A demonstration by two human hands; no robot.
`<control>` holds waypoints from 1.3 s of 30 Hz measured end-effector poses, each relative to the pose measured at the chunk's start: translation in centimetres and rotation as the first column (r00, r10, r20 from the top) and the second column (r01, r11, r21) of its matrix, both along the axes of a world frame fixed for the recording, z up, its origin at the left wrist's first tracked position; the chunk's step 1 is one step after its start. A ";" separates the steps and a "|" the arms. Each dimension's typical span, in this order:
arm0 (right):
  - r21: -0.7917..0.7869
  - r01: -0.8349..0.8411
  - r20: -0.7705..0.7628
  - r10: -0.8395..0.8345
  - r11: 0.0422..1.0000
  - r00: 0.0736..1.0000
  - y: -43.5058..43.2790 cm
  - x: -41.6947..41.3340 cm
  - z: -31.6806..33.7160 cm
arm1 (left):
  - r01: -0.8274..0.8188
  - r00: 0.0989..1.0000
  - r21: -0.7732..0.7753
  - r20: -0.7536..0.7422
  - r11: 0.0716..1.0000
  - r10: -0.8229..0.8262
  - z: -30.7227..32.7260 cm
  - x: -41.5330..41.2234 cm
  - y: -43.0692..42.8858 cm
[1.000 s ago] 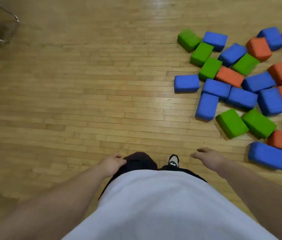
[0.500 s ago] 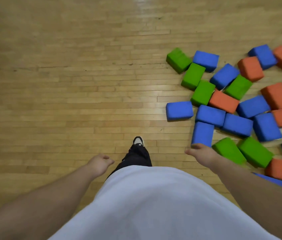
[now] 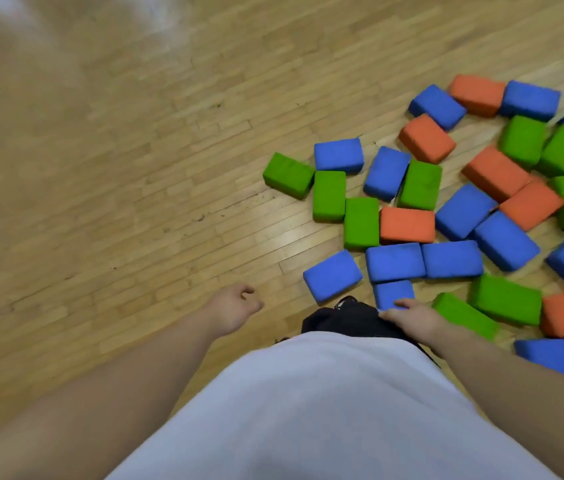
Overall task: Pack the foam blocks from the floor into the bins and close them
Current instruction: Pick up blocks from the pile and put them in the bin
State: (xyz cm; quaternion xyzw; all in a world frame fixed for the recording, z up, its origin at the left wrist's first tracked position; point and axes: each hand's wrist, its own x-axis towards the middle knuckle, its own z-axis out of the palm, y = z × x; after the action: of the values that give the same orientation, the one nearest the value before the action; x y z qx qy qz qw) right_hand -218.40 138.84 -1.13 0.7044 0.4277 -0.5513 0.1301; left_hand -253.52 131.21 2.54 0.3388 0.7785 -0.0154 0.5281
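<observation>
Bare wooden floor (image 3: 118, 209) fills the left and far side. The left hand (image 3: 235, 308) hangs above it at the near middle, fingers loosely curled and holding nothing. Just right of it, a dark trouser leg (image 3: 337, 318) shows past a white shirt (image 3: 325, 410). The right hand (image 3: 412, 318) lies over that leg with relaxed, nearly straight fingers, their tips at the near edge of a blue foam block (image 3: 393, 292); whether they touch it cannot be told. The foam blocks, blue, green and orange, lie scattered on the floor to the right, a green block (image 3: 287, 174) leftmost.
</observation>
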 end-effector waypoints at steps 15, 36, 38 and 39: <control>0.122 0.109 -0.143 -0.092 0.987 0.985 31.5 -13.0 -5.4 | 0.236 0.961 -0.137 -0.116 0.962 -0.252 -3.7 -11.7 34.3; 0.203 0.214 0.307 -0.270 0.956 0.913 45.7 -22.9 -61.4 | 0.931 0.284 -0.191 -0.153 0.310 -0.946 -65.5 -14.6 68.1; 0.223 0.330 0.237 -0.380 0.917 0.894 43.8 -23.9 -60.3 | 0.936 0.283 -0.179 -0.124 0.302 -0.951 -64.7 -16.8 66.4; 0.223 0.390 0.200 -0.433 0.893 0.879 43.0 -24.1 -59.6 | 0.933 0.294 -0.183 -0.107 0.309 -0.950 -64.0 -18.0 65.8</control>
State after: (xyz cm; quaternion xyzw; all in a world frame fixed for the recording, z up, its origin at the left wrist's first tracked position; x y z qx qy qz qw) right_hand -242.47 181.81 -60.72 0.8504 0.2952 -0.4355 -0.0014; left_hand -271.53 197.02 -61.43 0.7045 0.4777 -0.3880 0.3534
